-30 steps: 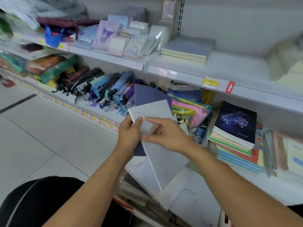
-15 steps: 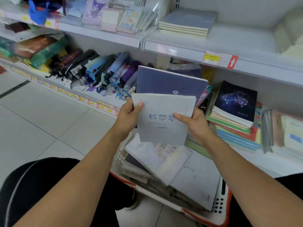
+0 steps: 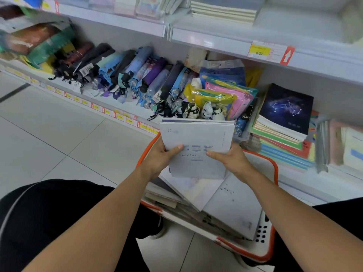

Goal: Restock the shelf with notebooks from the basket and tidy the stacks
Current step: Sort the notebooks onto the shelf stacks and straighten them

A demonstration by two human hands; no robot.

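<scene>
Far left on the lower shelf (image 3: 125,112), a row of folded umbrellas (image 3: 121,71) lies side by side with handles pointing toward the tiled floor (image 3: 59,138), above a strip of yellow price tags (image 3: 110,111).

The left hand (image 3: 160,159) grips the left edge of a small stack of pale grey notebooks (image 3: 198,150), thumb pressed on the front cover and fingers curled behind. The stack is held upright and squared, facing the person, directly above the basket and in front of the lower shelf; a second cover edge shows just behind the top of the front one.

Below it sits the white basket with an orange rim (image 3: 275,193), on the floor against the shelf. More pale notebooks (image 3: 231,205) lie in it, loosely overlapped and skewed.

The right hand (image 3: 232,160) holds the stack's right edge in the same way, thumb on the cover and fingers wrapped behind.

Behind the held stack, colourful plastic-wrapped packs (image 3: 222,95) lean on the lower shelf. Right of them is a pile of notebooks topped by a dark constellation cover (image 3: 286,107), with striped books beneath. On the upper shelf (image 3: 216,39) rests a neat stack of grey notebooks (image 3: 224,10), and a yellow price label (image 3: 259,51) sits on its edge beside a red arrow.
</scene>
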